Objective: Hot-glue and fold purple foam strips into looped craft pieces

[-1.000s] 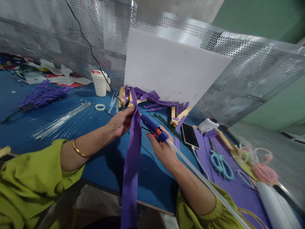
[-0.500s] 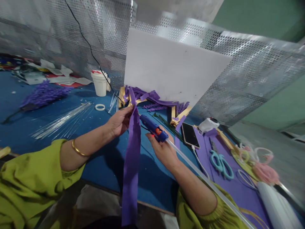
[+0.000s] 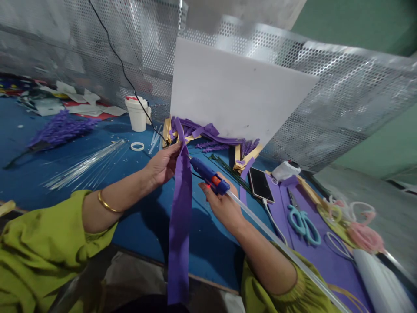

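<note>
Purple strip (image 3: 180,208), blue glue gun (image 3: 208,174), teal scissors (image 3: 302,224).

The person wears a bright yellow-green top with loose, crumpled sleeves (image 3: 39,243). The sleeve at 5 o'clock has a frilly gathered edge. A thin gold bangle (image 3: 106,203) circles the left wrist.

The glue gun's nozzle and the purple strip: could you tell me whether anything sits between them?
Nothing visible does. The glue gun in the right hand points straight at the purple strip held by the left hand.
</note>
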`<move>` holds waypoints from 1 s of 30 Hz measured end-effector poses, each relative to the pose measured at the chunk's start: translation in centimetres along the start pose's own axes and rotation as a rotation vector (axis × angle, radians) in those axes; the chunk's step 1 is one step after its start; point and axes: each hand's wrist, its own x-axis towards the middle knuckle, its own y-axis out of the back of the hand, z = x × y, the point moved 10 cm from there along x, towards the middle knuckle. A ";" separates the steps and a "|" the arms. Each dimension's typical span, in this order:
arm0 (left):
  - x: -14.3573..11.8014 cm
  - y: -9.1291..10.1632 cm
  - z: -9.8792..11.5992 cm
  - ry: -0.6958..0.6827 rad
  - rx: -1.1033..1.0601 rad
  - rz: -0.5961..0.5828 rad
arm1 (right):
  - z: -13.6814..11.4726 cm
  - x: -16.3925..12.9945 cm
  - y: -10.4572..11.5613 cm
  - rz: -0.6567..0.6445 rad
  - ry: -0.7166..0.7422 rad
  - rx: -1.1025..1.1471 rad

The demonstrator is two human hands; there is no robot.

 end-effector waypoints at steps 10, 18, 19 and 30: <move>0.4 0.0 0.5 -0.018 -0.013 -0.026 | 0.2 0.0 0.0 -0.006 -0.019 -0.009; 0.3 0.1 1.0 -0.026 -0.019 0.002 | -0.1 -0.1 -0.1 -0.019 -0.011 0.006; 0.3 0.1 1.0 -0.029 -0.021 0.004 | -0.2 -0.1 0.0 -0.016 -0.006 0.011; 0.7 0.5 -0.2 -0.046 0.044 -0.007 | -0.7 -0.1 0.2 0.026 0.034 -0.013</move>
